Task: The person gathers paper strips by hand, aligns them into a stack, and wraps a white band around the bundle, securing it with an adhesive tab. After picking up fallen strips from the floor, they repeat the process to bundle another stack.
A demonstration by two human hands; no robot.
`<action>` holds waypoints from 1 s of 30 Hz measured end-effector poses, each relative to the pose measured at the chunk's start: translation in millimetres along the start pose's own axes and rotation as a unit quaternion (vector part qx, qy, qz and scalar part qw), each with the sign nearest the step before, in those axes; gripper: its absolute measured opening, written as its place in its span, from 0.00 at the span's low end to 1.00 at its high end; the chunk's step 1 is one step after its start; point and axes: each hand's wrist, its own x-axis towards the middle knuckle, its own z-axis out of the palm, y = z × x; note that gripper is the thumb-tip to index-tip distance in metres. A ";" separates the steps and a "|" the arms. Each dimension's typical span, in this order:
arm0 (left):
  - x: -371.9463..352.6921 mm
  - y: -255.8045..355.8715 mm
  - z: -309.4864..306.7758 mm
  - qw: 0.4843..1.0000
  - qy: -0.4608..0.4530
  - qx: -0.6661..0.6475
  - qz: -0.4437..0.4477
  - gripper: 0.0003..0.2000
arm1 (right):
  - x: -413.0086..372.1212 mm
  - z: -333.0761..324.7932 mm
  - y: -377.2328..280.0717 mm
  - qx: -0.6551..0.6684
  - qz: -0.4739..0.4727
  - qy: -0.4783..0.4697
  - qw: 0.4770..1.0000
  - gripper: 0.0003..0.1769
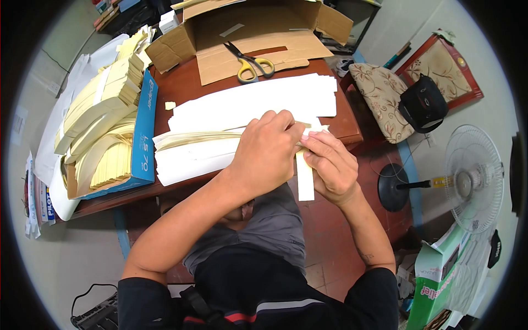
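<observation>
Both hands meet at the right end of a bundle of pale yellow paper strips (192,138) that lies on white paper sheets (195,162). My left hand (268,149) is closed around the bundle near that end, palm hidden. Fingers of my right hand (334,168) pinch a white paper band (306,184) that crosses the bundle, its lower end hanging down past the table edge. How far the band goes round the bundle is hidden by the fingers. Behind the hands lies a stack of white sheets (253,102).
A blue carton (144,132) full of yellow strip bundles (104,93) stands at the left of the brown table (346,124). Scissors (250,65) lie by an opened cardboard box (220,55). A chair (379,102) with a black bag (423,103) and a fan (467,179) stand to the right.
</observation>
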 end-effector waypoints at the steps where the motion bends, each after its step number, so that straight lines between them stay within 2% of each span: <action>1: -0.3 -0.9 0.2 1.000 -0.002 0.000 0.002 0.17 | 0.3 0.2 0.1 0.004 0.002 0.004 1.000 0.08; 10: -3.0 -3.8 -1.5 0.999 -0.012 0.031 0.028 0.19 | 7.6 0.8 7.2 0.032 0.007 0.016 0.999 0.10; 16: -4.2 -6.4 -6.3 0.999 -0.010 0.018 0.043 0.20 | 16.2 -5.0 6.9 0.054 0.058 -0.009 0.997 0.13; 22: -4.0 -11.3 -4.4 0.999 -0.016 0.010 0.039 0.20 | 18.3 -7.9 7.1 0.110 0.164 0.009 0.980 0.12; 25: -1.8 -11.0 -3.5 1.000 -0.012 -0.005 0.028 0.18 | 29.0 -10.3 11.3 0.124 0.174 -0.007 0.977 0.11; 30: 2.5 -9.4 -3.5 1.000 -0.013 -0.027 -0.004 0.14 | 42.1 -17.1 16.0 0.185 0.309 -0.098 0.928 0.07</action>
